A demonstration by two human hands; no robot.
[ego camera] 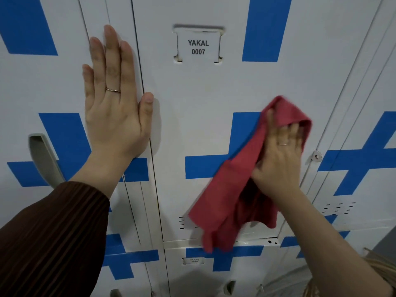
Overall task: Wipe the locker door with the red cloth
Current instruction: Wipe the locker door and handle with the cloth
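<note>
The white locker door (199, 99) with blue cross markings fills the middle of the view and carries a label card (198, 47) reading YAKAL 0007. My right hand (278, 159) presses the red cloth (227, 194) flat against the door's right half, over the blue cross. Part of the cloth folds over my fingertips and the rest hangs down past the door's lower edge. My left hand (113, 99) lies flat and open on the neighbouring door at the left, its thumb resting across the seam onto the labelled door.
A grey recessed handle (42, 159) sits on the left locker. A small lock hasp (316, 156) is at the wiped door's right edge. Vent slots (338, 207) mark the right locker. More lockers lie below, one with a small label (194, 260).
</note>
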